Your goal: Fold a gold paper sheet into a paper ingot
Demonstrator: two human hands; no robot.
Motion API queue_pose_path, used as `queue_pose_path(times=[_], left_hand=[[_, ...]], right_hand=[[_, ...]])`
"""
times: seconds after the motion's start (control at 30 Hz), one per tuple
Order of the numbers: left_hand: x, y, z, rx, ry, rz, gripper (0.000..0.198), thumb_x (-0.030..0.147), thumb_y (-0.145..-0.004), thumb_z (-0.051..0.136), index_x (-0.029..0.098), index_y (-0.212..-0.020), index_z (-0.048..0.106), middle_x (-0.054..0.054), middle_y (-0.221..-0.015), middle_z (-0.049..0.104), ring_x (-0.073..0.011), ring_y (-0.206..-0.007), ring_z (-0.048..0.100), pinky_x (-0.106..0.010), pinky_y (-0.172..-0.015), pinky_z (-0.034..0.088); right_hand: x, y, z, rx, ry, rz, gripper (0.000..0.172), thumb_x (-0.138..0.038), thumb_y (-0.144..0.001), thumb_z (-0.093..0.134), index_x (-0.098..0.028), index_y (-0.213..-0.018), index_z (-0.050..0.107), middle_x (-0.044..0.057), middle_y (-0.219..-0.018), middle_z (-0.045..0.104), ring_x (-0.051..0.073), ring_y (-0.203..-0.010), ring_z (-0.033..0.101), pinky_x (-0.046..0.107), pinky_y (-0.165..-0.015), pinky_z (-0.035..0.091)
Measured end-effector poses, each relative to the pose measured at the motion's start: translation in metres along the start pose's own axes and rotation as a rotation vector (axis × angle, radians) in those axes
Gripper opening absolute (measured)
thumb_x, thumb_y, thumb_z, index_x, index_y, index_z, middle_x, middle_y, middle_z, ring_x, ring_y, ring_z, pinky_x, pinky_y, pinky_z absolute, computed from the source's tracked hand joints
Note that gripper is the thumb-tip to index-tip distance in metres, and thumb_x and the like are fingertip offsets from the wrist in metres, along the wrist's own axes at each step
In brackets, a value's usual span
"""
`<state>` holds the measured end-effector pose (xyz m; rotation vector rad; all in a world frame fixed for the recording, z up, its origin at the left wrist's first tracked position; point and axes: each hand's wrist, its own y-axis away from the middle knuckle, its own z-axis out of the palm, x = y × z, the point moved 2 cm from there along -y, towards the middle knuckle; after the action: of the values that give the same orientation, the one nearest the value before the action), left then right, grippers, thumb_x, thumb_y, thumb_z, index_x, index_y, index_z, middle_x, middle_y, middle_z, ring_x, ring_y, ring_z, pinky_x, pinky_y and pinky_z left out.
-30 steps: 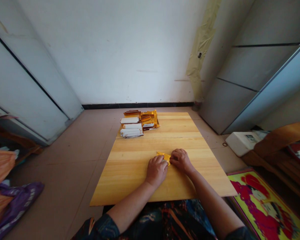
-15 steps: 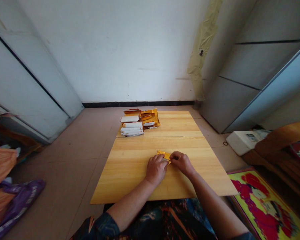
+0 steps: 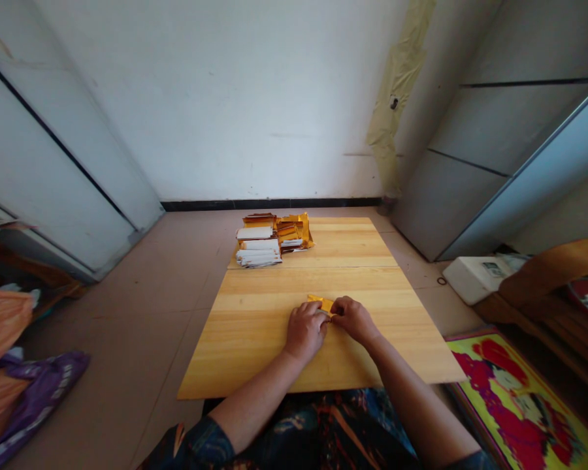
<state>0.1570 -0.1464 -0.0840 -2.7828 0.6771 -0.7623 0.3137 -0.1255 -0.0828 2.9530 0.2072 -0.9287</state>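
Observation:
A small folded piece of gold paper [image 3: 320, 303] lies on the low wooden table [image 3: 255, 339] in front of me. My left hand [image 3: 305, 329] rests curled on its near left part and pins it down. My right hand [image 3: 351, 318] pinches its right edge with fingertips pressed together. Most of the paper is hidden under both hands. At the table's far end lies a stack of gold and white paper sheets [image 3: 271, 239].
A white wall and grey cabinets [image 3: 494, 150] stand beyond the table. A white box [image 3: 475, 277] sits on the floor to the right, beside a wooden chair [image 3: 558, 274] and a bright patterned mat [image 3: 519, 405]. Orange and purple bags [image 3: 14, 372] lie at left.
My hands have drawn slightly closer together over the gold paper, the right one sliding a little left. The view tilted up a touch. The stack has not moved.

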Motion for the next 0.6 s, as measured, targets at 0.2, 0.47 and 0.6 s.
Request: queue_pose_path(times=[0.2, 0.47, 0.6], left_hand=[[0.0, 0.0, -0.002, -0.01, -0.004, 0.003, 0.014, 0.019, -0.08, 0.063, 0.026, -0.089, 0.071, -0.005, -0.115, 0.063, -0.0229, -0.108, 0.054, -0.04, -0.088, 0.044], [-0.003, 0.001, 0.001, -0.009, -0.004, 0.024, 0.015, 0.018, -0.079, 0.064, 0.027, -0.089, 0.071, -0.004, -0.115, 0.063, -0.0229, -0.107, 0.054, -0.04, -0.088, 0.044], [-0.012, -0.007, 0.001, -0.031, 0.027, 0.11, 0.018, 0.016, -0.079, 0.064, 0.029, -0.089, 0.072, -0.002, -0.115, 0.064, -0.0212, -0.108, 0.056, -0.04, -0.091, 0.043]], right_hand=[[0.008, -0.004, -0.004, 0.032, -0.094, -0.035, 0.02, -0.004, -0.062, 0.052, -0.02, -0.069, 0.063, 0.001, -0.074, 0.062, 0.014, -0.068, 0.058, 0.022, -0.064, 0.043], [0.015, -0.004, -0.006, 0.084, -0.169, -0.049, 0.022, -0.004, -0.06, 0.049, -0.02, -0.068, 0.061, 0.001, -0.072, 0.062, 0.015, -0.067, 0.058, 0.024, -0.063, 0.045], [0.009, -0.002, -0.009, 0.142, -0.26, -0.164, 0.02, -0.007, -0.067, 0.05, -0.02, -0.076, 0.063, 0.0, -0.077, 0.063, 0.014, -0.069, 0.057, 0.023, -0.063, 0.045]])
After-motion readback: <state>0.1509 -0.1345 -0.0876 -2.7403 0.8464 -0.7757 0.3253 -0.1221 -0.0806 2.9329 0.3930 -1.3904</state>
